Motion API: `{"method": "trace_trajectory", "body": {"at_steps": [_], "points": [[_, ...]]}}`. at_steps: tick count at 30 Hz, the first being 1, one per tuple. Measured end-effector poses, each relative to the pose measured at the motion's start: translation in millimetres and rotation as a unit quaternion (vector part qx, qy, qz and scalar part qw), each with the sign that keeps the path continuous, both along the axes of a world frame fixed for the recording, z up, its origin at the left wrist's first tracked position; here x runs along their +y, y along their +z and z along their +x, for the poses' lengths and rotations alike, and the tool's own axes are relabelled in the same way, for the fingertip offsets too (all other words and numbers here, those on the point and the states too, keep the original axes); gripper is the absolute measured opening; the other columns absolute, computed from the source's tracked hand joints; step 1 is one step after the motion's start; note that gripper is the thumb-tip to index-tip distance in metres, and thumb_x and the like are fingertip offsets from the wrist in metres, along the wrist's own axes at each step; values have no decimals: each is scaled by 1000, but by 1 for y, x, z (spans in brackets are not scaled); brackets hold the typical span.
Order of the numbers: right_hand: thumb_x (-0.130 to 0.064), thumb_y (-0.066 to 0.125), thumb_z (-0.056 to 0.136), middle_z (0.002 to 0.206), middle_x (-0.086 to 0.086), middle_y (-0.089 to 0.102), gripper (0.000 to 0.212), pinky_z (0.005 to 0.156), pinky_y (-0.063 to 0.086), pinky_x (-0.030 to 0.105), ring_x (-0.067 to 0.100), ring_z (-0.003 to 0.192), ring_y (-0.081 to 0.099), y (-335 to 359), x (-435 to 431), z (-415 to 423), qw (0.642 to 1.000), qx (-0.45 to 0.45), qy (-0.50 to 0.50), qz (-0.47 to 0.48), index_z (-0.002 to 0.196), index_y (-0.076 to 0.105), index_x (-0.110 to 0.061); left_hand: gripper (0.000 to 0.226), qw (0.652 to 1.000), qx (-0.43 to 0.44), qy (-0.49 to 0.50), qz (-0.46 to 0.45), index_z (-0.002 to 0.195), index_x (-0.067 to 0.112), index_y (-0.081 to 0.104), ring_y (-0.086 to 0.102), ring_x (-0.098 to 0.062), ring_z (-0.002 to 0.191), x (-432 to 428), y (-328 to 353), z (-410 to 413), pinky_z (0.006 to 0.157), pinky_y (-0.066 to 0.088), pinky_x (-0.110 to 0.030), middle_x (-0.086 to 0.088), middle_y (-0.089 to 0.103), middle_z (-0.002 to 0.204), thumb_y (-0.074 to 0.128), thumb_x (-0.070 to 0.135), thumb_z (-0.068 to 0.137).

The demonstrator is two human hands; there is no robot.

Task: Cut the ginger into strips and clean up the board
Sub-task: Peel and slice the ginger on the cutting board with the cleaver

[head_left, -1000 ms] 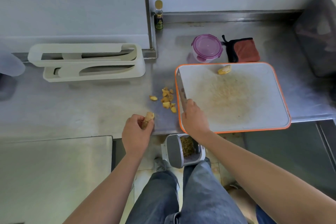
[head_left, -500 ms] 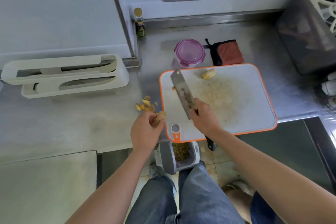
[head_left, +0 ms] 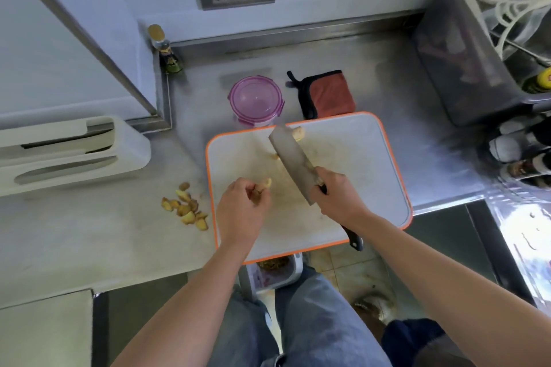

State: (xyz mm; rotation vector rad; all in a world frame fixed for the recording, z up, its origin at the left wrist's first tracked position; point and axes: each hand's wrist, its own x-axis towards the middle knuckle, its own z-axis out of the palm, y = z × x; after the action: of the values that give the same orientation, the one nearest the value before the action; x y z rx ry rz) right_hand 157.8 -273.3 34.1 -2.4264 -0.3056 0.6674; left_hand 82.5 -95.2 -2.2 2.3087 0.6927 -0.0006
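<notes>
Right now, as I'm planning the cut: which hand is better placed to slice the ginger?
Right, probably. The right hand grips the knife over the board, blade beside the ginger; the left hand pinches that ginger and can steady it.

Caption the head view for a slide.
Left hand holds ginger piece over orange-rimmed cutting board; right hand grips cleaver beside it; ginger scraps lie on steel counter.

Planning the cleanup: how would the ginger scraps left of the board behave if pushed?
The ginger scraps are small, separate pieces, so they would probably scatter rather than move together. The steel counter looks smooth, so they likely slide easily. Being thin, they are probably light.
</notes>
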Motion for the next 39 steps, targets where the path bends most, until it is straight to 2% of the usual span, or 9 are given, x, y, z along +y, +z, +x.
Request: {"method": "trace_trajectory", "body": {"at_steps": [4,8,10,14,18,23,26,36,39], "points": [[-6,46,88,66,-1,47,26,52,39,32,33,65,60,4,29,4,997,20,67,24,72,37,-24,25,994,-24,104,-3,88,15,59,57,-23,74,21,-2,-11,64,40,-33,1,62,81,54,39,91],[-8,46,89,70,5,55,5,46,45,28,22,53,62,2,79,-4,987,95,106,74,91,50,-9,32,982,-32,185,3,91,15,56,55,-22,76,55,3,-36,70,40,-33,0,61,84,46,44,95],[-11,47,91,77,14,59,14,45,45,24,11,46,58,0,105,-10,981,141,102,84,101,50,-2,23,977,-26,212,8,92,15,54,56,-25,78,70,4,-49,70,42,-34,-1,61,86,50,38,94],[-9,46,93,70,6,55,10,43,45,24,11,45,56,-7,125,-17,979,165,99,66,101,50,-5,19,974,-13,227,0,97,14,55,56,-22,81,87,4,-70,71,42,-33,-2,62,89,56,33,92],[-11,47,94,94,13,61,26,40,41,15,17,53,55,-9,107,-15,988,125,91,19,119,51,-6,18,975,-19,221,-17,93,16,55,56,-21,77,89,4,-77,69,42,-33,0,61,86,57,34,91],[-9,48,92,65,6,55,19,46,42,24,15,49,52,-5,100,-14,973,215,50,65,109,55,-14,16,980,-21,194,-26,88,20,51,54,-19,76,84,6,-74,67,38,-31,2,59,85,57,35,91],[-9,48,92,64,7,50,11,46,40,24,14,48,49,1,106,-15,959,257,11,121,99,56,-12,15,981,-23,188,-28,88,21,51,53,-17,75,85,9,-73,67,37,-29,3,58,85,56,34,92],[-12,46,92,79,10,59,13,39,40,20,21,53,57,5,69,-4,997,63,-18,38,103,54,-11,20,998,-18,61,14,88,23,60,53,-14,76,67,6,-55,62,37,-28,9,57,82,67,41,84],[-10,47,90,75,13,56,7,49,46,34,31,59,56,10,47,1,1000,13,2,10,92,53,-8,17,999,-23,-1,26,91,25,65,54,-12,77,47,8,-36,60,34,-25,10,59,82,69,39,84]]}}
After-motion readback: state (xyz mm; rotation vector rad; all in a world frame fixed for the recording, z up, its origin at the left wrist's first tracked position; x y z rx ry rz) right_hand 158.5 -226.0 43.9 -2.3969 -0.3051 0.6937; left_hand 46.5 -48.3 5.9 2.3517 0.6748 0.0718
